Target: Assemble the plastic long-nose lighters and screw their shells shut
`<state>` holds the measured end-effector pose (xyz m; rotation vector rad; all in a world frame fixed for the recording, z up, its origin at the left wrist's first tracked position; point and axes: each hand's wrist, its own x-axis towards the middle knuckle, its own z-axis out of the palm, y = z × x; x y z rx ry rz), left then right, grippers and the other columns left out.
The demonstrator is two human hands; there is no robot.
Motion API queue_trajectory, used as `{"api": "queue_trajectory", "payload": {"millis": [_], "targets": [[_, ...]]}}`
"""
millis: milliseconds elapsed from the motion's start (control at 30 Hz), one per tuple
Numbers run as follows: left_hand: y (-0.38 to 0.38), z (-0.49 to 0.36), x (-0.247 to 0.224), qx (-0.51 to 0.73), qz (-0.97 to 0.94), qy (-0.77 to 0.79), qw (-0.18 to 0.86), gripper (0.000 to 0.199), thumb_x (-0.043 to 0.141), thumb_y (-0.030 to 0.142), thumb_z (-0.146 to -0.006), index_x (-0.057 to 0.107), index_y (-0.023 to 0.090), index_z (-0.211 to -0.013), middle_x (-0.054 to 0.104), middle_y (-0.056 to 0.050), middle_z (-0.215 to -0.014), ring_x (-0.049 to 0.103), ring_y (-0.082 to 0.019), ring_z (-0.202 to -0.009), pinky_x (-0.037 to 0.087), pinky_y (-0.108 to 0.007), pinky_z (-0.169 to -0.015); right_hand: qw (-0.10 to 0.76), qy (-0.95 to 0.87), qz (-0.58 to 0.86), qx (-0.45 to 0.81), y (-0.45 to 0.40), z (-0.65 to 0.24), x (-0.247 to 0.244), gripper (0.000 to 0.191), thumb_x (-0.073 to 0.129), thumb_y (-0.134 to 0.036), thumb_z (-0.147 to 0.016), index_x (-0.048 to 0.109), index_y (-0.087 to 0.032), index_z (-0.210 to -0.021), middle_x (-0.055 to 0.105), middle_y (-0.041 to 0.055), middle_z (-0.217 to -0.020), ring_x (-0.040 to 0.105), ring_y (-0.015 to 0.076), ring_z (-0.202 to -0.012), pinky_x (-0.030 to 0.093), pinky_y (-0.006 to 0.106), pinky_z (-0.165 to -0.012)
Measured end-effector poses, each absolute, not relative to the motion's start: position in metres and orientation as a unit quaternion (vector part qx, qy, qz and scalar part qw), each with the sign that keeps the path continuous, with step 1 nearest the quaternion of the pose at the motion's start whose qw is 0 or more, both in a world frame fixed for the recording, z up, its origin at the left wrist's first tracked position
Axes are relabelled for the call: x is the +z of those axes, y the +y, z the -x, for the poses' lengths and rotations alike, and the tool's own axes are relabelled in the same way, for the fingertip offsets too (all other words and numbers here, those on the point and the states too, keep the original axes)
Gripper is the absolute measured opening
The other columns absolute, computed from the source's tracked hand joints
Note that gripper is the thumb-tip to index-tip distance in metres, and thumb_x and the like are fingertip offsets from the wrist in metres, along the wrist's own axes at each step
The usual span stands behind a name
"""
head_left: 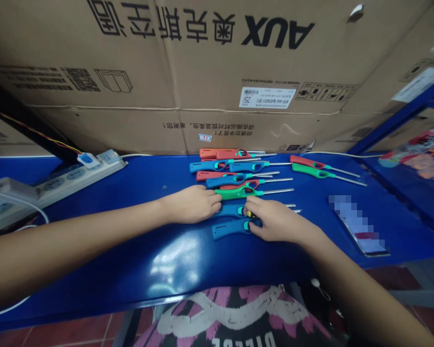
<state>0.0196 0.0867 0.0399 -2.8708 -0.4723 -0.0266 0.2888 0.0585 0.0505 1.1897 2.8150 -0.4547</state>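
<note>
Several long-necked gas lighters in red, blue and green lie in a loose row, metal tubes pointing right. My left hand [195, 205] is closed, its fingertips at the handle ends of a green lighter [235, 193] and the blue lighter [229, 210] below it. My right hand [275, 219] has its fingers curled around the trigger part of that blue lighter, where a small yellow piece [249, 213] shows. Its thumb touches the nearest blue lighter [229, 228]. The fingers hide part of both blue lighters.
The blue tabletop [104, 260] carries a power strip [68, 178] with plugs at left and a phone [358, 226] at right. Red and green lighters [311, 170] lie apart, back right. A large cardboard box [148, 86] stands behind; packaged goods [419, 154] are far right.
</note>
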Motion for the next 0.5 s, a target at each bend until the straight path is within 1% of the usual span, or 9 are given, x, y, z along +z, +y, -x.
{"api": "queue_trajectory", "payload": {"millis": [133,200,300,367,500], "targets": [[0.0837,-0.0187,0.0472,0.007,0.983,-0.16,0.087,0.012,0.057,0.023,-0.094,0.062,0.016,-0.086,0.068,-0.01,-0.09,0.063,-0.023,-0.076,0.043,-0.034,-0.06,0.029,0.912,-0.385,-0.142,0.0582,-0.2879,0.0511,0.014,0.058,-0.025,-0.085,0.056,-0.017,-0.097,0.059,0.0055,-0.102,0.054,0.0159,-0.074,0.03,0.028,-0.062],[0.0833,-0.018,0.049,0.017,0.983,-0.167,0.079,0.01,0.058,0.023,-0.093,0.063,0.016,-0.087,0.068,-0.009,-0.089,0.063,-0.022,-0.074,0.044,-0.035,-0.06,0.031,0.912,-0.385,-0.14,0.0584,-0.2876,0.0509,0.014,0.058,-0.025,-0.085,0.056,-0.017,-0.096,0.059,0.0057,-0.101,0.053,0.0159,-0.073,0.029,0.028,-0.061],[0.0844,-0.0162,0.0482,0.013,0.981,-0.17,0.09,0.019,0.054,0.023,-0.096,0.063,0.017,-0.08,0.067,-0.007,-0.082,0.062,-0.02,-0.068,0.043,-0.034,-0.059,0.032,0.912,-0.385,-0.138,0.059,-0.2875,0.0501,0.013,0.058,-0.024,-0.084,0.056,-0.017,-0.095,0.059,0.0056,-0.101,0.052,0.0154,-0.073,0.028,0.028,-0.06],[0.0852,-0.0152,0.0475,-0.002,0.979,-0.17,0.108,0.022,0.054,0.023,-0.097,0.062,0.017,-0.077,0.067,-0.006,-0.079,0.062,-0.02,-0.068,0.042,-0.033,-0.057,0.031,0.912,-0.384,-0.138,0.0593,-0.2877,0.0498,0.013,0.059,-0.024,-0.084,0.056,-0.017,-0.095,0.058,0.0053,-0.1,0.052,0.0153,-0.073,0.028,0.028,-0.061],[0.085,-0.0153,0.0465,-0.038,0.977,-0.166,0.13,0.009,0.058,0.023,-0.095,0.062,0.017,-0.088,0.068,-0.007,-0.083,0.063,-0.022,-0.071,0.04,-0.032,-0.056,0.031,0.912,-0.384,-0.139,0.059,-0.2876,0.0509,0.012,0.058,-0.024,-0.085,0.056,-0.018,-0.094,0.059,0.0051,-0.099,0.053,0.0155,-0.074,0.03,0.028,-0.061]]}}
